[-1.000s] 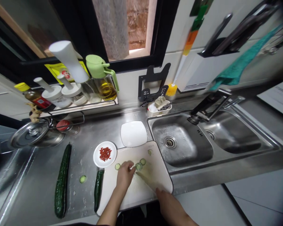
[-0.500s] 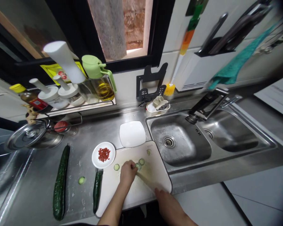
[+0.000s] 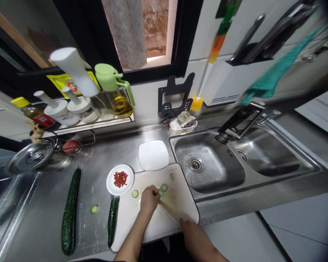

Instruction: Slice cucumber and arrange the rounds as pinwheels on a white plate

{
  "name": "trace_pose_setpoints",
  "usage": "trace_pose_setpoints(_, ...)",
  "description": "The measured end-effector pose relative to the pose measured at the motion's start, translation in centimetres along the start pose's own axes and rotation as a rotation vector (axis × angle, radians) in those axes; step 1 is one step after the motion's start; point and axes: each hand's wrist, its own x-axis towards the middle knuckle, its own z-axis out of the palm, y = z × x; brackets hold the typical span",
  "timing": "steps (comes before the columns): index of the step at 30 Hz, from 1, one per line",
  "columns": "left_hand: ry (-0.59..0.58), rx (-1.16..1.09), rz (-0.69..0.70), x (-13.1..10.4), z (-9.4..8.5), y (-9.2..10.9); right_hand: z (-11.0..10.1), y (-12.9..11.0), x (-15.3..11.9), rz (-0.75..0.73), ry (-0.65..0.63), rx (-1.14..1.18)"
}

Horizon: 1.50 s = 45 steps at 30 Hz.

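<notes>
In the head view, the left hand [image 3: 149,201] is low over the cutting board [image 3: 142,227], its fingers bent and drawn together at the small cluster of cucumber slices [image 3: 164,187]; whether they pinch one, I cannot tell. The right hand [image 3: 194,234], at the board's near right corner, has its fingers closed around what seems to be a knife [image 3: 171,211], its faint blade reaching toward the cluster and the left fingertips.

One lone slice [image 3: 135,194] lies on the board to the left of the left hand, and a thin curl [image 3: 172,177] near the far edge. Another round [image 3: 94,209] is on the counter [image 3: 95,231], between the whole cucumber [image 3: 70,214] and the shorter cucumber piece [image 3: 113,222] beside the board's left edge. The small plate of red pieces [image 3: 109,185] is by the far left corner; the white dish [image 3: 153,155] is at the far edge.

The main danger is a nicked fingertip, since the blade's tip seems very near the left fingers and wet slices could slide under pressure. The board appears to reach the counter's front edge, so a hard push near its right corner might tip or shift it.
</notes>
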Motion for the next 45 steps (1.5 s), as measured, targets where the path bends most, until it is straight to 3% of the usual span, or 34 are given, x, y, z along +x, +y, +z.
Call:
trace_pose_setpoints(9,-0.018,-0.007,0.057,-0.2,0.0,-0.1,-0.6,-0.2,-0.3,0.015,-0.008,0.030)
trace_pose_setpoints(17,-0.038,-0.101,-0.021,-0.4,-0.2,0.4,-0.1,0.1,0.0,0.000,0.010,0.014)
trace_pose_setpoints(24,-0.006,-0.205,-0.052,-0.7,-1.4,-1.1,0.7,0.7,0.4,-0.030,0.042,0.014)
trace_pose_setpoints(31,0.073,-0.106,-0.111,-1.6,-2.9,-2.4,-0.3,0.4,0.2,-0.040,0.021,0.003)
trace_pose_setpoints(45,0.092,0.086,-0.137,-2.0,-3.0,-2.6,-1.2,-3.2,1.3,-0.057,0.101,-0.039)
